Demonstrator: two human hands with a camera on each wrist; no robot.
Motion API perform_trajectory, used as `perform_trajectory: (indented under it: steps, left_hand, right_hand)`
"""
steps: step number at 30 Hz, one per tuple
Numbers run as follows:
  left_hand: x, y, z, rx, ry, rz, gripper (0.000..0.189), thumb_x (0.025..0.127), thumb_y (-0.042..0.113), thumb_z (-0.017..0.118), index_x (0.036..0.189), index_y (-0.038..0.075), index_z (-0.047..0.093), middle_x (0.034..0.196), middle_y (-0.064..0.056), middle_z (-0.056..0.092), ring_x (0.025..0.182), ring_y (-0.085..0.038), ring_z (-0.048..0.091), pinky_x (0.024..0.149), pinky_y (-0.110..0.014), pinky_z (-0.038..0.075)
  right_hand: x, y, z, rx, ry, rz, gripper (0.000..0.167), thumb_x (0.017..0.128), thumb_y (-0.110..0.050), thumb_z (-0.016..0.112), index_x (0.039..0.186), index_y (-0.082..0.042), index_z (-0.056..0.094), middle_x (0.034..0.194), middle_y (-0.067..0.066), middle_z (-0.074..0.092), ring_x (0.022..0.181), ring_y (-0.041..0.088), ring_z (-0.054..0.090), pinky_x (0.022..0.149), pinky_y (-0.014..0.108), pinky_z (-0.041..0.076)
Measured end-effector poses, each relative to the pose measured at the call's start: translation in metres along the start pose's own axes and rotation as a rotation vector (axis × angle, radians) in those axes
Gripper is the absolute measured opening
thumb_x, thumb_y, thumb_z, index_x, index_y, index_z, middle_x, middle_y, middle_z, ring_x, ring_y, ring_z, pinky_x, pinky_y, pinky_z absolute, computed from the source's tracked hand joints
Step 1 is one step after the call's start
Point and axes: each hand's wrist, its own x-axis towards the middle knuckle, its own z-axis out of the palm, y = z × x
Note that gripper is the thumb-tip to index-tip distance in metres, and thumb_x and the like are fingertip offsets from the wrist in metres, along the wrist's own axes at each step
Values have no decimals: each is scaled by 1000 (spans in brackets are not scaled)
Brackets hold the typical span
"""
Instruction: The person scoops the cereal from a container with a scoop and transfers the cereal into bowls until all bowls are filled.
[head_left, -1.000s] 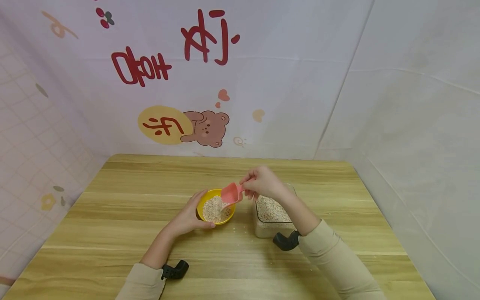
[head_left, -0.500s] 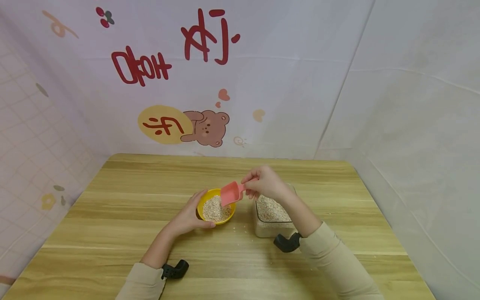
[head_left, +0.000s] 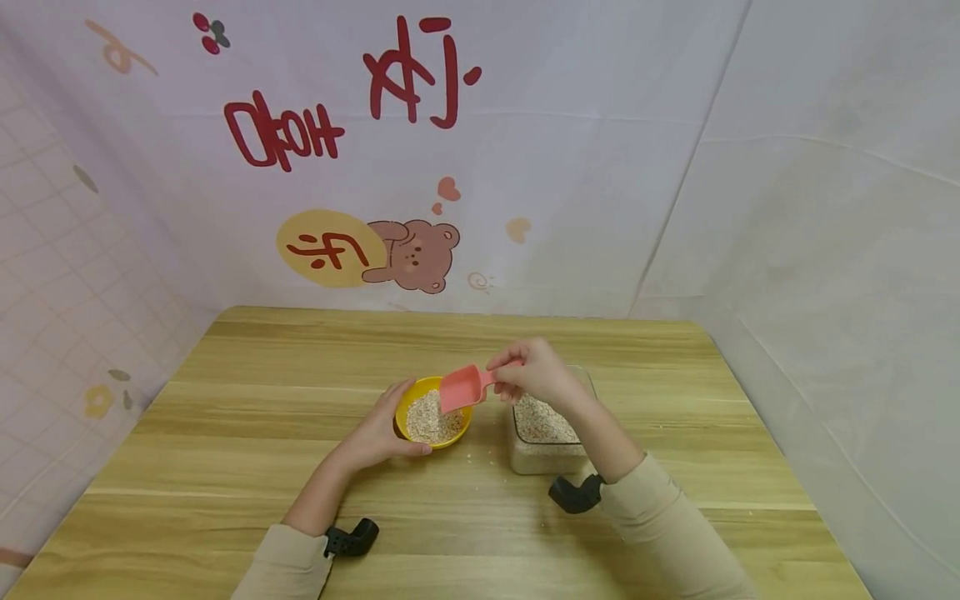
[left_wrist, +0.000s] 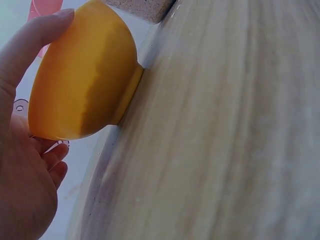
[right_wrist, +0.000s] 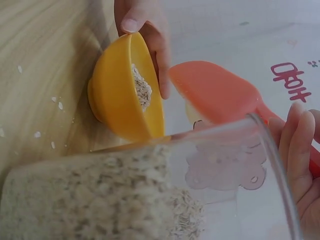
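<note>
A yellow bowl [left_wrist: 85, 75] stands on the table, part filled with rolled oats [head_left: 427, 423]. My left hand [head_left: 374, 437] holds it from the left, thumb on the near rim and fingers round the far side. Over the bowl's right half hangs a pink scoop [head_left: 461, 388], tilted down toward the oats; no oats show in its pan. The right hand [head_left: 538, 373] pinches the scoop's handle between thumb and fingers. Below that hand is a clear square container [head_left: 546, 461] of oats, partly covered by the right forearm.
Loose oat flakes [right_wrist: 60, 106] lie scattered on the wooden table [head_left: 435, 533] between bowl and container. White printed cloth [head_left: 570, 167] hangs behind the table's far edge and along both sides. Each wrist carries a black camera mount [head_left: 351, 538].
The scoop stays over the bowl, and the oats that showed at its lip one second ago are gone from it. The right hand has dipped slightly; the left hand and bowl keep their place.
</note>
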Motion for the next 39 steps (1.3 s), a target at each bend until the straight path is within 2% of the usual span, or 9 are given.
perform_trajectory:
  steps: [10, 18, 23, 33, 39]
  left_hand:
    - [-1, 3, -1, 5, 2, 9, 117, 63, 37, 89, 152, 7, 20, 154, -16, 18, 139, -36, 19, 105, -62, 22]
    - [0, 7, -2, 18, 22, 21, 117, 62, 42, 89, 152, 11, 20, 155, -14, 18, 140, -36, 17, 105, -63, 22]
    - [1, 14, -2, 25, 37, 28, 116, 61, 42, 88, 152, 14, 21, 155, -14, 18, 139, -35, 19, 104, -63, 24]
    - [7, 35, 0, 22, 43, 14, 113, 63, 40, 89, 152, 22, 22, 156, -9, 15, 140, -34, 18, 103, -63, 25]
    - [13, 45, 4, 21, 36, 35, 112, 64, 36, 89, 152, 21, 22, 157, -14, 13, 140, -36, 16, 103, -63, 25]
  right_hand:
    - [-7, 11, -3, 48, 41, 1, 13, 87, 0, 62, 97, 6, 68, 73, 22, 66, 53, 18, 60, 51, 28, 52]
    - [-14, 18, -10, 92, 90, -33, 16, 86, 1, 62, 99, 8, 67, 72, 17, 67, 55, 17, 60, 52, 29, 53]
    - [-20, 20, -14, 138, 125, -56, 16, 86, 4, 61, 98, 11, 67, 72, 18, 66, 52, 16, 59, 51, 32, 54]
    - [-37, 25, -26, 221, 178, -60, 20, 88, 4, 59, 103, 16, 62, 70, 16, 65, 50, 14, 57, 47, 27, 51]
    - [-49, 28, -34, 208, 223, -76, 20, 88, 3, 60, 104, 16, 63, 71, 17, 66, 51, 14, 57, 49, 27, 52]
